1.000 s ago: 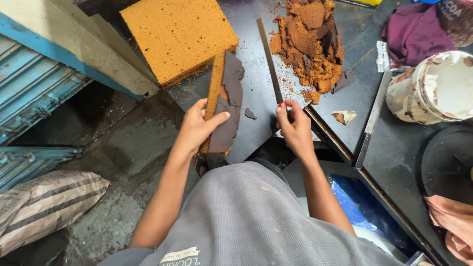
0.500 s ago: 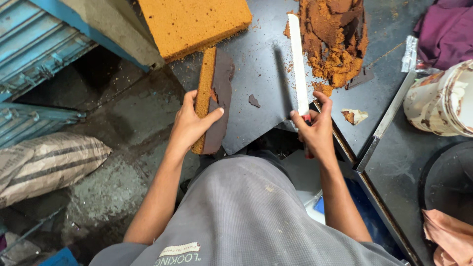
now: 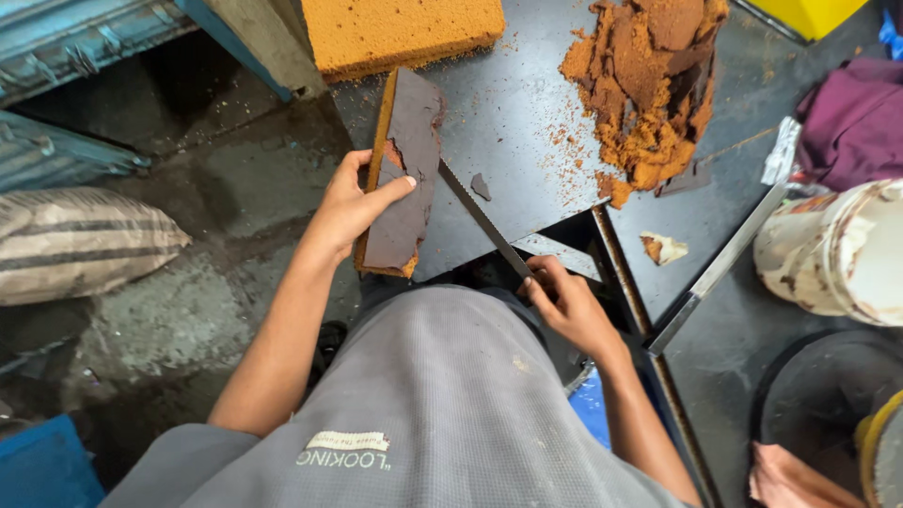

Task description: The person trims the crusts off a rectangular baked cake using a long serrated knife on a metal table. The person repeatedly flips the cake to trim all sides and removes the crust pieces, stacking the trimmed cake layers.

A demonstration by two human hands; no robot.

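At the far left lies a striped sack (image 3: 80, 240) on the wet floor, beside blue metal shutters (image 3: 66, 38). The left hand (image 3: 353, 202) grips a long slice of sponge cake (image 3: 404, 174) by its left edge, thumb laid across the dark brown crust face, fingers curled underneath, so the slice stands tilted on the near left corner of the dark metal surface (image 3: 527, 122) with the crust turned toward the blade. A patch of crust is already missing near the thumb, showing orange crumb. Just to the right, the serrated knife (image 3: 482, 218) runs diagonally from the slice's right edge down to the right hand (image 3: 564, 306), which is closed around the handle near the person's grey shirt; the blade touches or nearly touches the slice's side, an angle that looks suited to shaving the crust away. A small dark flake (image 3: 481, 185) lies on the surface beside the blade. Farther off, a big orange cake slab (image 3: 404, 33) rests at the surface's far edge. To the right sits a heap of brown crust trimmings and crumbs (image 3: 654, 94), well apart from the slice. Farther right lie a maroon cloth (image 3: 851, 122) and a stained white bucket (image 3: 837, 249).
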